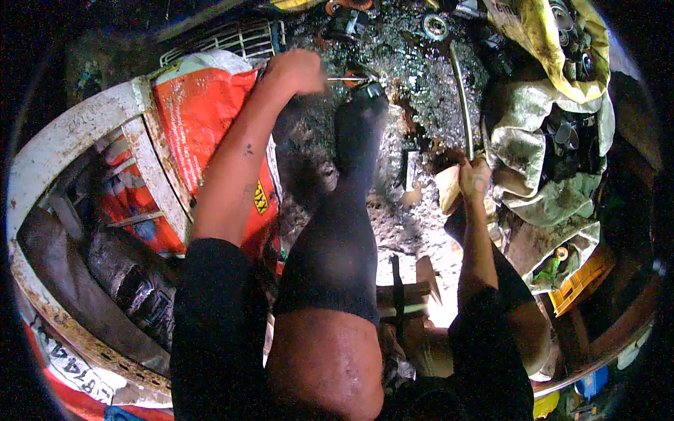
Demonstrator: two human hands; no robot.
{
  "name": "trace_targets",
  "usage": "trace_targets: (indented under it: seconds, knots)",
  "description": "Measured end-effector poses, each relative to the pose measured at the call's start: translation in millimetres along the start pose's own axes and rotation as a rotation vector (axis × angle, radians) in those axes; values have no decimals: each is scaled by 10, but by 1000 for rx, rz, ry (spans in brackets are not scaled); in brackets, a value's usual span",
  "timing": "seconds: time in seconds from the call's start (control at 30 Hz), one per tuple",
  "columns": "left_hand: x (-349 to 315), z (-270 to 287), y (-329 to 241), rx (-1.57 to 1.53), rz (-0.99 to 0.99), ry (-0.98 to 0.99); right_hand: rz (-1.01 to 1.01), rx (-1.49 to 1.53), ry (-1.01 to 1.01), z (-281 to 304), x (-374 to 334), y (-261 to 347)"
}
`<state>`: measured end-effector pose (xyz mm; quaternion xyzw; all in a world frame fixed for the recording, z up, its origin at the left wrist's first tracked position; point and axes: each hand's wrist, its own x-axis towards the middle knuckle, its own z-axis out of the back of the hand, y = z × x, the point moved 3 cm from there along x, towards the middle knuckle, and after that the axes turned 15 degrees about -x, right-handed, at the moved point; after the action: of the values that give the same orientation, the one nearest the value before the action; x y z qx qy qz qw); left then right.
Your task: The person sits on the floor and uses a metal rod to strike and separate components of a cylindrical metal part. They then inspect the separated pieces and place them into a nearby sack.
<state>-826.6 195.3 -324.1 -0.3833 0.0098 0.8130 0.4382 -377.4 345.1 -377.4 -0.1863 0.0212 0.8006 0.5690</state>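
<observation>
My left hand point(298, 72) is closed, reaching far past the red bag. A thin metal rod point(342, 78), like a screwdriver's shaft, sticks out of it to the right; any handle is hidden in the fist. The rod's far end meets a small dark part point(366, 90) at the toes of my dark-socked foot point(361, 116). Smears of motion blur the fingers' edge. Wrapped round the lower end of a long pale bar point(463, 105), my right hand point(474, 175) is closed beside my other foot. The bar slants away over the oily ground.
A red printed bag point(203, 126) and a rusty white metal frame point(84, 123) stand at the left. On the right are sacks point(519, 133) with metal parts, a yellow bag point(544, 42) and a yellow crate point(583, 281). A round bearing-like ring point(435, 27) lies at the far side.
</observation>
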Motion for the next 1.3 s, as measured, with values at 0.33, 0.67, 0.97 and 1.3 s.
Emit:
trace_targets:
  seconds: [0.33,0.67,0.97,1.3]
  knots:
    - [132,-339,-102,-220,-478,-551,-9,-256,178,191,573,-590]
    - [410,-323,-509,29,-864,-283,-34,93,37,207,586,-571]
    - [286,293,-1040,186,-664,-93,295,741,-149,692,-3,784]
    - [-791,1372,-1868,-16,-572,-228,764,387,-279,2624,-236,1109]
